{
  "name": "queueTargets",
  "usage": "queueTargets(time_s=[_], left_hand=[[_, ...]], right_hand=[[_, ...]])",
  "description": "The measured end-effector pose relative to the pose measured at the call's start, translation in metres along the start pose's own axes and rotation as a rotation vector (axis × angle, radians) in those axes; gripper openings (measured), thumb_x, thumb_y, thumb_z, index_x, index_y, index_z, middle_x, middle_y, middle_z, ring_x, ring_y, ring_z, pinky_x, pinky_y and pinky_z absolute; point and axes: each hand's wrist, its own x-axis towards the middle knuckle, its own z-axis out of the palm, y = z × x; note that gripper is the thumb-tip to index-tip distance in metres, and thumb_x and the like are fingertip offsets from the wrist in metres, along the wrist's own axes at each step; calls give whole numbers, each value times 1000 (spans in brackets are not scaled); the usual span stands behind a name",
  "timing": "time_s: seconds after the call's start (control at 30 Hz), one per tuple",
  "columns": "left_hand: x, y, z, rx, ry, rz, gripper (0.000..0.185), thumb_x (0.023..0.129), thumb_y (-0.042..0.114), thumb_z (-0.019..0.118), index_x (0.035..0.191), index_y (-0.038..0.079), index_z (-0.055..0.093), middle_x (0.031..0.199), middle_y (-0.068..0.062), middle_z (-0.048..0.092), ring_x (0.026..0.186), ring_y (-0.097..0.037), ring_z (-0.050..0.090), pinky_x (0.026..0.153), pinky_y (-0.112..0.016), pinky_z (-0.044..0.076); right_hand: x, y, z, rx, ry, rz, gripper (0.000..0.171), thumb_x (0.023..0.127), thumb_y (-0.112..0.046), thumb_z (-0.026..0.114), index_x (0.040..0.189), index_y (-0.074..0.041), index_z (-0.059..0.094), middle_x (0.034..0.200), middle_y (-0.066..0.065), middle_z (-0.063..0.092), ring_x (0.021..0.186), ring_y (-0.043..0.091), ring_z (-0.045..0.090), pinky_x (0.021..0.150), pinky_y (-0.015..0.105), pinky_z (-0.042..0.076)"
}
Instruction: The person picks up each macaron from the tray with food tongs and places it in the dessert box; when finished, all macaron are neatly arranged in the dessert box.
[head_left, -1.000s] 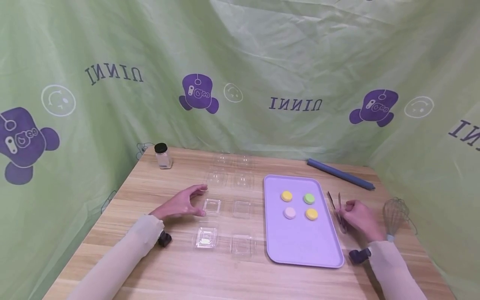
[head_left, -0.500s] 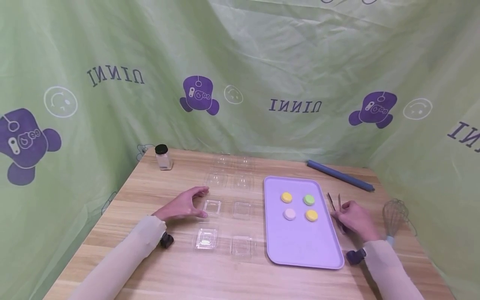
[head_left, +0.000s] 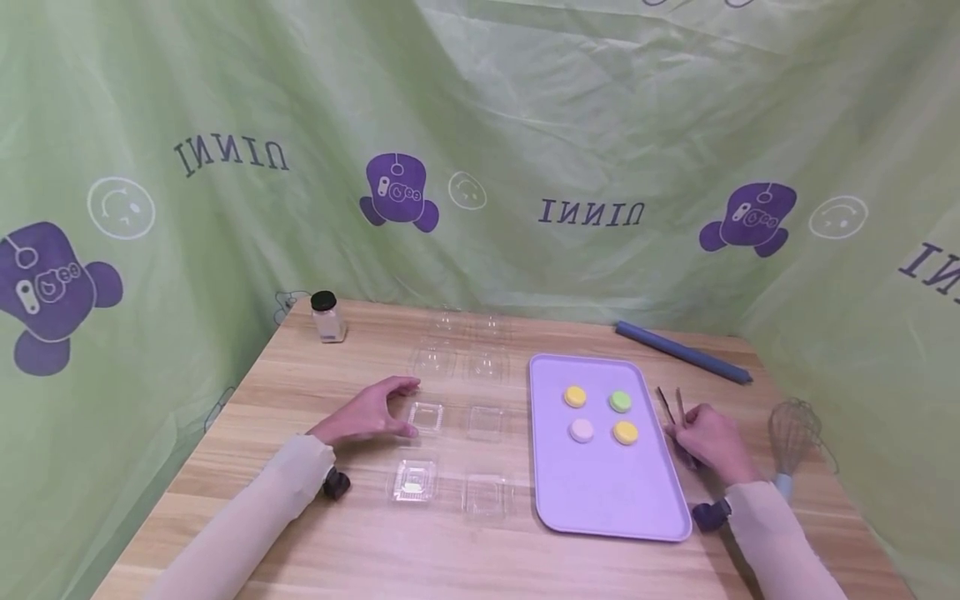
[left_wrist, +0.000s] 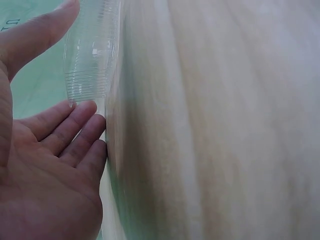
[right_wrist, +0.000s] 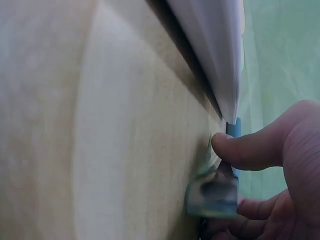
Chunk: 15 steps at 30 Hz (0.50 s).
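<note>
The step in hand looked like setting up to move a macaron: the left hand point(head_left: 365, 414) bracketed a clear plastic box point(head_left: 425, 416) between thumb and straight fingers, touching its side, toward the table's left edge. The right hand point(head_left: 708, 440) pinched the tongs point(head_left: 672, 410) against the table point(head_left: 300, 392) near its right edge, just beside the purple tray point(head_left: 600, 492) carrying four macarons point(head_left: 600, 413). Next would seemingly call for lifting the tongs over the tray. The green backdrop point(head_left: 480, 150) bore mirrored lettering resembling "UINNI".
</note>
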Motion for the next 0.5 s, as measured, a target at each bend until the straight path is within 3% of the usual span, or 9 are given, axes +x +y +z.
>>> queueTargets(time_s=[0.23, 0.5], left_hand=[[1, 0, 2, 5, 7, -21, 95, 73, 37, 90, 151, 8, 44, 149, -10, 57, 145, -35, 44, 126, -57, 29], [0, -1, 3, 16, 5, -11, 97, 71, 38, 91, 150, 7, 44, 148, -9, 58, 146, -34, 44, 126, -55, 29]], right_hand=[[1, 6, -2, 32, 6, 39, 43, 90, -29, 61, 107, 10, 62, 88, 22, 69, 71, 26, 62, 56, 30, 47], [-7, 9, -9, 49, 149, -15, 41, 94, -28, 60, 112, 9, 65, 101, 29, 71, 86, 39, 67, 69, 44, 52]])
